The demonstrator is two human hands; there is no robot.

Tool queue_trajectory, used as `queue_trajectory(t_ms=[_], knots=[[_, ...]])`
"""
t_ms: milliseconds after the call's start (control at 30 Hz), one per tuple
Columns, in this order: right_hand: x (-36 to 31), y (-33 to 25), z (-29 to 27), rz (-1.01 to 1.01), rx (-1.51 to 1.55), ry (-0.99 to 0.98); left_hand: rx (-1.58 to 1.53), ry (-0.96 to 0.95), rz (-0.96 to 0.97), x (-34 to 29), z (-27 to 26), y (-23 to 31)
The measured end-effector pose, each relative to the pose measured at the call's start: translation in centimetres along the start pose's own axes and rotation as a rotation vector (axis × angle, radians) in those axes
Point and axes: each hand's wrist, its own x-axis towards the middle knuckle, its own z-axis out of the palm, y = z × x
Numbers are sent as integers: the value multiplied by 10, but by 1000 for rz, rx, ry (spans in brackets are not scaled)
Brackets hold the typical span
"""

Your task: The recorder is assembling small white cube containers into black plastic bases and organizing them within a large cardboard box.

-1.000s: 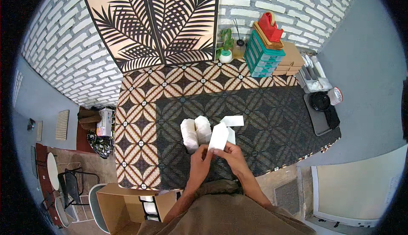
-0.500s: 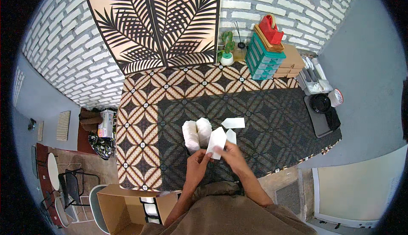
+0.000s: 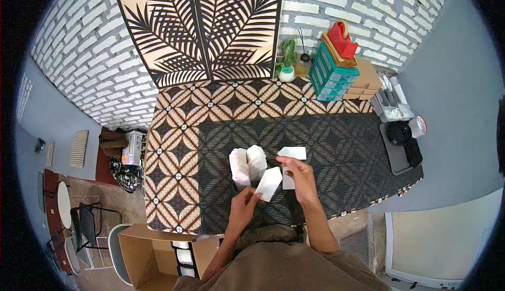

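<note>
My left hand (image 3: 243, 207) is closed on the lower edge of a white paper piece (image 3: 270, 184) with a pointed end, held tilted over the table. My right hand (image 3: 301, 179) is apart from that piece, its fingers stretched toward another white paper piece (image 3: 293, 152) lying flat; whether they touch it I cannot tell. Partly behind the right hand lies one more white paper piece (image 3: 288, 181). Two plump white wrapped rolls (image 3: 248, 166) stand side by side just beyond my left hand, with something dark under their near end.
A dark mat (image 3: 347, 144) covers much of the patterned tablecloth (image 3: 176, 178). At the back right are a teal drawer unit (image 3: 333, 75) with a red tape dispenser (image 3: 343, 39) on top, and cardboard boxes (image 3: 366, 80). A grey tray (image 3: 402, 166) holds black dishes. An open carton (image 3: 142, 257) stands below the left edge.
My right hand has let go of the held paper piece and moved right and away from me toward the flat pieces. My left hand still holds its piece, now tilted more.
</note>
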Motion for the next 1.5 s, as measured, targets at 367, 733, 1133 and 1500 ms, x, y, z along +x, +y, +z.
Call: queue_trajectory(t_ms=[367, 733, 1133, 1500], knots=[[4, 8, 8, -292, -676, -47, -13, 305, 90, 1, 3, -6], [9, 20, -2, -278, -659, 33, -99, 334, 93, 3, -1, 3], [-23, 93, -38, 65, -1008, 269, -245, -3, 108, 11, 31, -1], [-17, 77, -39, 198, -320, 38, -198, 10, 18, 11, 29, 0]])
